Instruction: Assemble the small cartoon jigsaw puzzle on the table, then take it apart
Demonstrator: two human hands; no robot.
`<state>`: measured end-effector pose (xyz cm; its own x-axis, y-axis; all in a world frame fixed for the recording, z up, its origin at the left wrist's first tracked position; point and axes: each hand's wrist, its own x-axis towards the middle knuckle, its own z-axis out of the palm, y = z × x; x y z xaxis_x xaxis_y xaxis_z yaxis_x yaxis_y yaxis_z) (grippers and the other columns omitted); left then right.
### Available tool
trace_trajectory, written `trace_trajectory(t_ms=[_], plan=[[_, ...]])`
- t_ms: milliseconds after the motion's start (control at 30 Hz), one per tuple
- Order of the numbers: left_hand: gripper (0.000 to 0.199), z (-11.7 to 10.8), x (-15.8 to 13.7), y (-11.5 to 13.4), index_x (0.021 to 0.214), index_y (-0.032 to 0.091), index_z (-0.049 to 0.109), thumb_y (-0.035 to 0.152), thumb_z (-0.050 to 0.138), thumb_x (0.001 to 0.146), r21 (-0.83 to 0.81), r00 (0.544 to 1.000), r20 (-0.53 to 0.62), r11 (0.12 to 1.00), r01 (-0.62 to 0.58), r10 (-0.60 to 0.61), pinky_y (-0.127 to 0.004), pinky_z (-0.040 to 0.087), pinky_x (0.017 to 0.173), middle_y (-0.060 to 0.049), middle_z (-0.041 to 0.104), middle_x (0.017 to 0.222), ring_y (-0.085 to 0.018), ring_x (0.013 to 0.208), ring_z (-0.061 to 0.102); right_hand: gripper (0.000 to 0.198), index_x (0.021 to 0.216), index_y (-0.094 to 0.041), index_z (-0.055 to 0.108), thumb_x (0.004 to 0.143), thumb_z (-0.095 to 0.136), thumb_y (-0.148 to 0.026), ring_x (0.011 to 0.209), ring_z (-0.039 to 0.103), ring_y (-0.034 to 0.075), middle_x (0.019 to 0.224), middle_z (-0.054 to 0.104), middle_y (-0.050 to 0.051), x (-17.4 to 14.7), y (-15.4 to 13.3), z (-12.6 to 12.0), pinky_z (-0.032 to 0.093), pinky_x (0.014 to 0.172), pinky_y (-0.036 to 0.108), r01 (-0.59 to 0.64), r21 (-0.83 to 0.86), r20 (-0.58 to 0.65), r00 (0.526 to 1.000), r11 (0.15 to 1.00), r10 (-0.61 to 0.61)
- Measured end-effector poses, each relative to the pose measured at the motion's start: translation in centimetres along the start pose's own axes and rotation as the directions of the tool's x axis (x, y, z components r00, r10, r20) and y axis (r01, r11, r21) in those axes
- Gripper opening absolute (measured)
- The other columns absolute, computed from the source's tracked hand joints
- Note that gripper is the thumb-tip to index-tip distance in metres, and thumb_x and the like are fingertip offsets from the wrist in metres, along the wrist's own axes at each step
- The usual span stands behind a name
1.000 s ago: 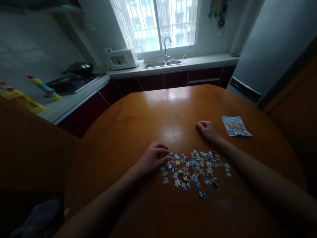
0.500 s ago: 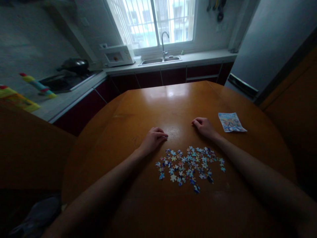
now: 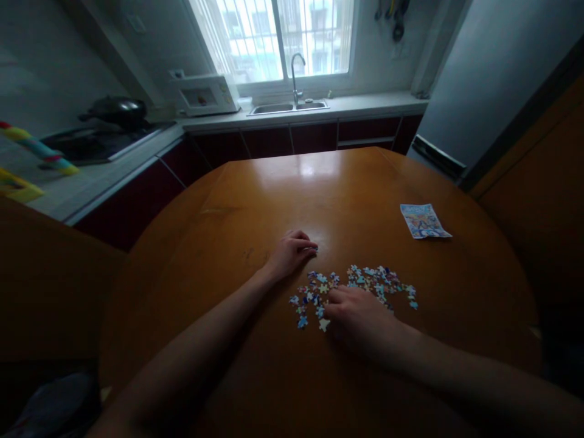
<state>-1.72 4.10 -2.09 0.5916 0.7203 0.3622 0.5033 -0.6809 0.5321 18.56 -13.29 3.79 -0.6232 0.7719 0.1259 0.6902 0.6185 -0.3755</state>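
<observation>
Loose jigsaw puzzle pieces (image 3: pixel 373 280) lie in a scattered heap on the brown wooden table (image 3: pixel 274 201). My left hand (image 3: pixel 292 254) rests just beyond the heap's far left side, thumb and fingers pinched on a small puzzle piece (image 3: pixel 314 248). Over the near middle of the heap, my right hand (image 3: pixel 358 313) is palm down with its fingers curled together, the tips among the pieces. What those fingertips hold, if anything, is hidden, and the hand covers part of the heap.
A creased printed picture sheet (image 3: pixel 424 221) lies on the table's right side. Behind the table runs a counter with a sink (image 3: pixel 289 107) and a white microwave (image 3: pixel 207 95). A dark pan (image 3: pixel 116 111) stands on the stove at left, a grey fridge (image 3: pixel 474 79) at right.
My right hand has come from the table beyond the heap back toward me and left, onto the pieces. My left hand stays pinched on its puzzle piece. The view has shifted slightly.
</observation>
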Motion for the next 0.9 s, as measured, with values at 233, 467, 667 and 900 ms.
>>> trace_trajectory(t_ms=[233,467,667,900], plan=[[0.011,0.0,0.0,0.6,0.096,0.026,0.081,0.032,0.079,0.087,0.003,1.000,0.002,1.000,-0.004,0.004,-0.038,0.049,0.090,-0.004,0.069,0.095,-0.022,0.095,0.061,0.008,0.076,-0.019,0.067,0.080,0.073,-0.023,0.080,0.059,0.023,0.086,0.069,0.008,0.0,-0.6,1.7,0.044,0.066,0.035,-0.072,-0.096,-0.019,0.997,0.993,0.070],[0.010,0.1,0.1,0.4,0.095,0.026,0.081,0.032,0.079,0.087,-0.026,1.000,0.008,1.000,-0.011,0.011,-0.039,0.049,0.090,-0.004,0.068,0.093,-0.022,0.095,0.060,0.023,0.074,-0.019,0.066,0.093,0.055,-0.015,0.079,0.057,0.022,0.081,0.067,0.008,-0.4,-1.2,2.2,0.043,0.069,0.036,-0.026,-0.051,0.003,1.000,0.998,0.026],[0.012,0.0,0.0,0.4,0.097,0.027,0.080,0.036,0.076,0.089,-0.036,0.999,0.030,0.999,0.015,-0.014,-0.040,0.049,0.091,-0.005,0.069,0.096,-0.022,0.097,0.060,0.013,0.074,-0.019,0.066,0.086,0.070,-0.021,0.087,0.058,0.022,0.086,0.068,0.007,-0.4,-0.9,2.3,0.045,0.073,0.033,-0.049,0.120,0.045,0.998,0.992,0.044],[0.012,0.2,0.1,0.2,0.096,0.025,0.081,0.032,0.080,0.086,-0.036,1.000,-0.001,0.999,-0.019,0.019,-0.036,0.048,0.088,-0.004,0.068,0.093,-0.021,0.094,0.060,0.010,0.092,-0.022,0.071,0.091,0.063,-0.015,0.090,0.059,0.023,0.095,0.068,0.007,-0.8,1.2,1.0,0.047,0.078,0.036,-0.118,0.161,-0.075,0.988,0.980,0.131]])
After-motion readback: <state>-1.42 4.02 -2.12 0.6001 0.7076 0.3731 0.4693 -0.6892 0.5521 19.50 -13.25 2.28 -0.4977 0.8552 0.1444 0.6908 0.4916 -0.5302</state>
